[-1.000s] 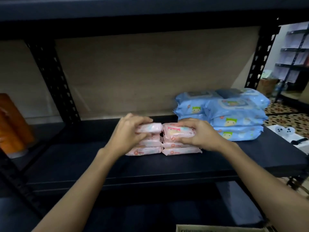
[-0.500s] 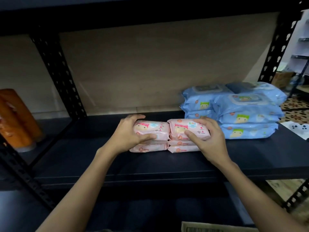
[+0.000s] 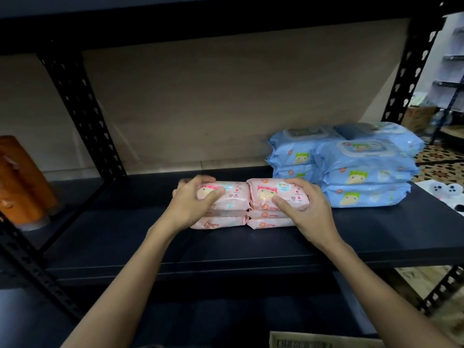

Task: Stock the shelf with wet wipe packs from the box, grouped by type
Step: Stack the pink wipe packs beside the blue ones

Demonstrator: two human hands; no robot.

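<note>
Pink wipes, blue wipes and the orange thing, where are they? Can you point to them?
pink wipe packs [image 3: 236,197], head view, front of the top left pack.
blue wipe packs [image 3: 361,172], head view, front of the middle pack.
orange thing [image 3: 20,182], head view, its side.

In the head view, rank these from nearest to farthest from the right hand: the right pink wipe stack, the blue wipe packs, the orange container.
1. Right pink wipe stack: the right hand grips its top pack.
2. Blue wipe packs: just to that hand's right, further back on the shelf.
3. Orange container: far left, past the upright post.
</note>
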